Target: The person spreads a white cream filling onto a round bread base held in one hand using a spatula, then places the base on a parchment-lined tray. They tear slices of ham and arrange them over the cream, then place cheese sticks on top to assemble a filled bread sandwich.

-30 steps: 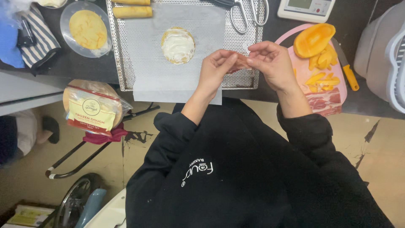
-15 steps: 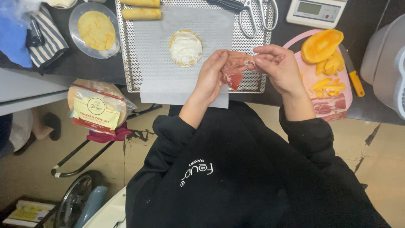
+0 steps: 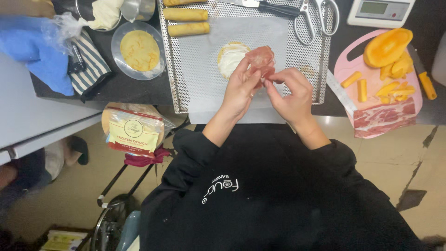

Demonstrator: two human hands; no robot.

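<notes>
Head view: cured ham slice being held over round dough disc spread with white cream.
Left hand and right hand are each pinching the slice's near edge; it likely handles thin, limp, tearable, best gripped at edges. Long axis is running away from the person, above the perforated tray.

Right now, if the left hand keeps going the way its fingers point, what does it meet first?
The left hand, holding the ham slice, points up the tray toward the cream-spread dough round; probably that first, though height is unclear.
</notes>
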